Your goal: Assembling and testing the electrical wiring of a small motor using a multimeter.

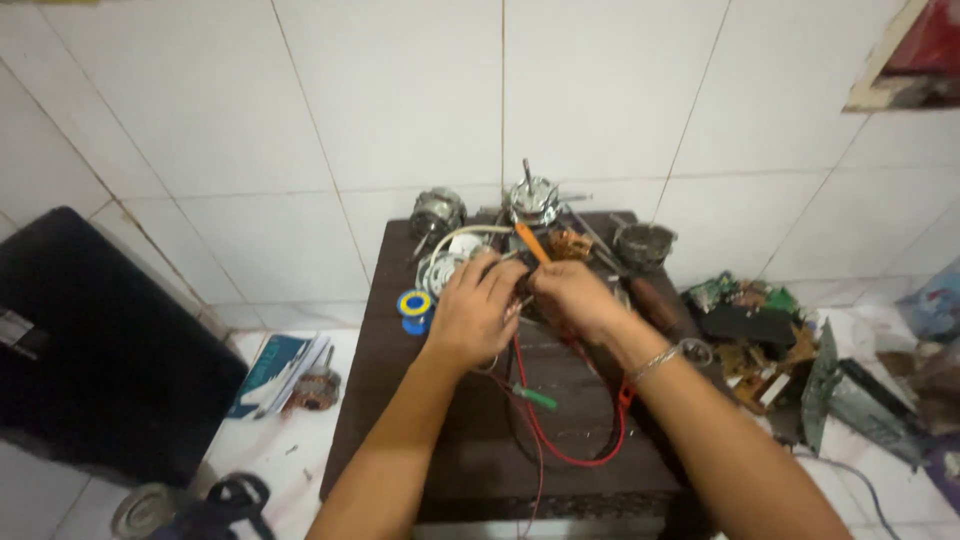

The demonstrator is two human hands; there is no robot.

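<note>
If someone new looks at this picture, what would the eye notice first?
First, the left hand and the right hand, pressed together over small parts at the middle of a dark table. Next, the red wire looping toward the near edge below them. Then the metal motor at the far edge, against the white tiles.

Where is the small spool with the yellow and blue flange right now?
The yellow-and-blue spool lies near the dark table's left edge, just left of the left hand, below the white cable coil.
</note>
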